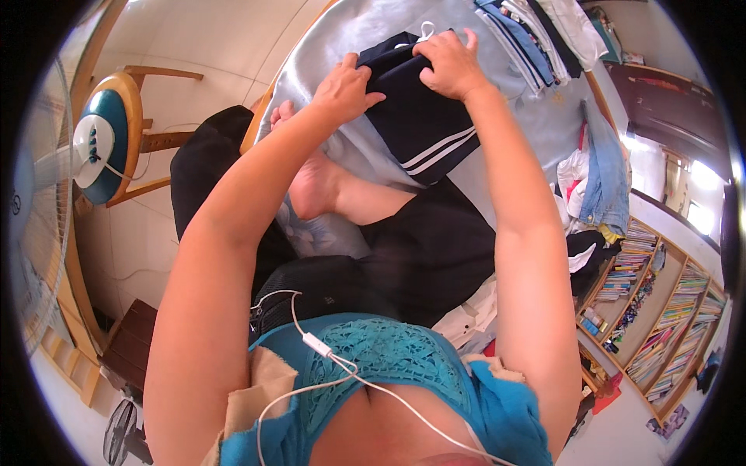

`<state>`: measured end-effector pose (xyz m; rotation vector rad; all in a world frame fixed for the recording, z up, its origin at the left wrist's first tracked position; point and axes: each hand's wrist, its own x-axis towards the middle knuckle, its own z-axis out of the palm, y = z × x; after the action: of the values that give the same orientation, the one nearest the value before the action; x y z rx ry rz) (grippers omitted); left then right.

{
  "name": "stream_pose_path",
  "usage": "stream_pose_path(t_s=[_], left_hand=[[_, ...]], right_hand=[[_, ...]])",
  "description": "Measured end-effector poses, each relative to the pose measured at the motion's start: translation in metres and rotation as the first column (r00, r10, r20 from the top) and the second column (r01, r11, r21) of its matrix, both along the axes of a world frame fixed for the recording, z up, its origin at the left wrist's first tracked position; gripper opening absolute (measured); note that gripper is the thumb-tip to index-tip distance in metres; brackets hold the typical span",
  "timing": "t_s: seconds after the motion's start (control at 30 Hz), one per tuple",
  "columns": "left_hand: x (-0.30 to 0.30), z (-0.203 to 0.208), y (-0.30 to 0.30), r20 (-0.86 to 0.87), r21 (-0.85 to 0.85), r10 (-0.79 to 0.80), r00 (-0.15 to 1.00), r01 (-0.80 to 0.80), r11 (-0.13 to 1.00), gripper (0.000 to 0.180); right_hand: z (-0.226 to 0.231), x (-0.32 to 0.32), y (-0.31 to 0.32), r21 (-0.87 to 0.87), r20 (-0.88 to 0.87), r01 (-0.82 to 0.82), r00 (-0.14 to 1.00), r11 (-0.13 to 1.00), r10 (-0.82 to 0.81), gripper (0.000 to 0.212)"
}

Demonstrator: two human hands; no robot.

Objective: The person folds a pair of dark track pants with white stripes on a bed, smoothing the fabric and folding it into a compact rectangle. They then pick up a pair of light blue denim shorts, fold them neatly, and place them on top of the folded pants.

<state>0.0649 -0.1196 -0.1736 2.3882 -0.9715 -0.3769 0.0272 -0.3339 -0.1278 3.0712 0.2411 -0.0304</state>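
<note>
Dark navy trousers (420,116) with two white stripes lie folded on the pale satiny bedspread. A white drawstring loop (426,31) shows at their far edge. My left hand (344,92) has its fingers curled over the left side of the waist end, the thumb held apart on top. On the other side, my right hand (453,66) grips the right of the same end, with one finger raised. Both forearms reach forward, and my bent leg with its bare foot (315,186) rests just nearer than the cloth.
Folded clothes (528,43) are stacked at the far right of the bedspread (311,78). A denim garment (606,175) and other loose clothes lie at the right, near a bookshelf (660,303). Left are a wooden stool (144,140) and a fan (39,210). A white cable (317,344) hangs over my chest.
</note>
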Motion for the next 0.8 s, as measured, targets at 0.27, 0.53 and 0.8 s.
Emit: stream_pose_path(t_s=[0.27, 0.53, 0.8], left_hand=[[-0.005, -0.024, 0.004, 0.114, -0.274, -0.065, 0.991, 0.094, 0.957, 0.02], [0.007, -0.008, 0.0, -0.62, -0.092, 0.153, 0.769, -0.265, 0.96, 0.022], [0.006, -0.049, -0.002, -0.193, -0.112, 0.198, 0.961, -0.222, 0.969, 0.032]], right_hand=[[0.009, 0.004, -0.022, 0.151, 0.169, -0.131, 0.98, 0.98, 0.105, 0.007], [0.017, 0.006, -0.023, 0.022, 0.225, -0.069, 0.972, 0.997, 0.062, 0.011], [-0.006, 0.018, -0.046, -0.067, 0.238, 0.153, 0.962, 0.986, -0.133, 0.014]])
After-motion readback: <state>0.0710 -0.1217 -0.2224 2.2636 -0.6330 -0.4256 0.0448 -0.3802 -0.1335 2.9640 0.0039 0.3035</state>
